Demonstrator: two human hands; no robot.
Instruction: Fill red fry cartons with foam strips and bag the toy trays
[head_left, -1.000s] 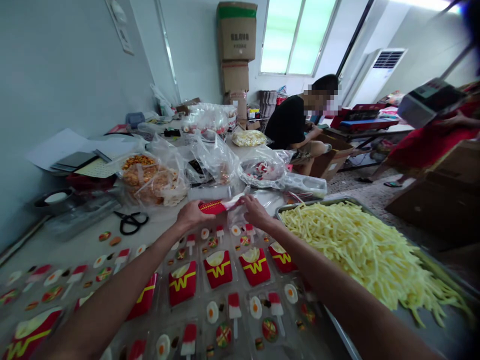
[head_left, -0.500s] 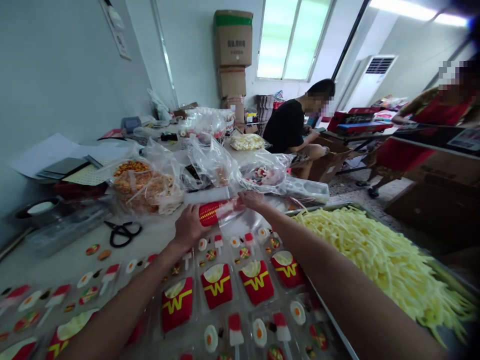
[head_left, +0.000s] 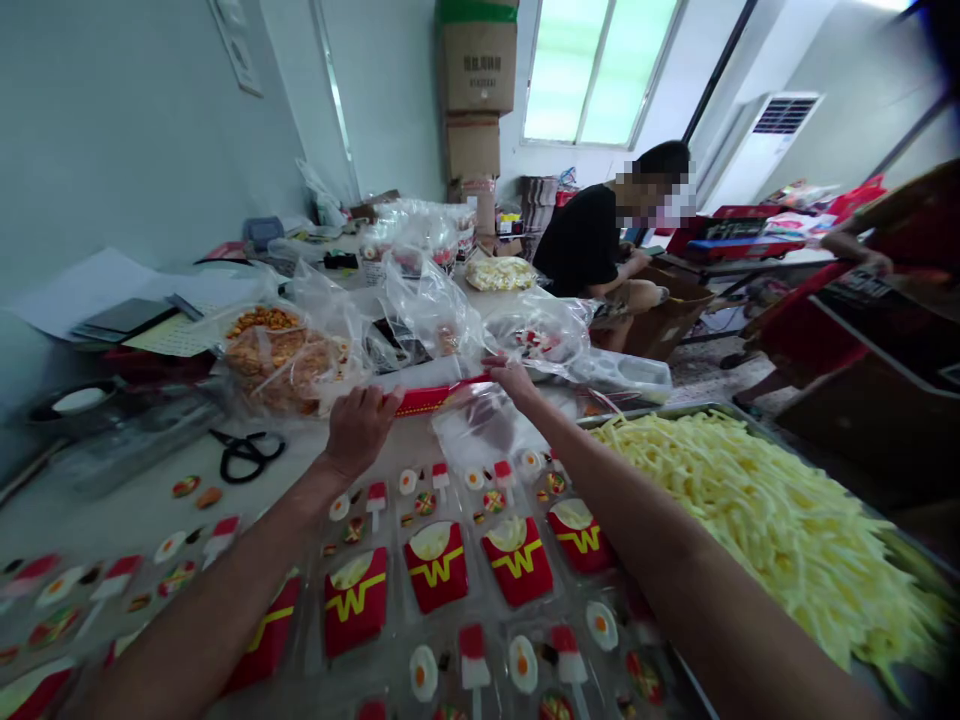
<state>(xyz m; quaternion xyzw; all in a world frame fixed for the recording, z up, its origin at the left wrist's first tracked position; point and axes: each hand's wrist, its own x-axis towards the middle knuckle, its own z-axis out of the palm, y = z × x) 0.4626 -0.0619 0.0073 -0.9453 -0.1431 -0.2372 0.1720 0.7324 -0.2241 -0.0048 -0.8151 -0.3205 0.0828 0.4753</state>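
Level across the worktable, a red bundle [head_left: 424, 400] with small yellow marks stretches between my two hands, its right part in a clear plastic bag [head_left: 480, 430] that hangs below. My left hand [head_left: 361, 430] is closed around the left end. At the right end, my right hand [head_left: 514, 383] has its fingers closed on the bundle and bag; exactly how they grip is hidden. Below lie clear trays with red fry boxes [head_left: 436, 567] marked with a yellow W, small fried eggs [head_left: 424, 672] and red-and-white popsicles [head_left: 474, 657].
Black scissors [head_left: 251, 458] lie left, near a tape roll [head_left: 79, 402]. Behind are plastic bags of small pieces [head_left: 274, 360]. A metal tray [head_left: 716, 408] heaped with pale yellow fries [head_left: 750, 520] stands right. One person [head_left: 585, 235] sits beyond; another person [head_left: 900, 240] stands at far right.
The red bundle has turned so that its yellow-patterned face shows less. My left hand has shifted slightly left, and the bag hangs lower. The person at right has moved.
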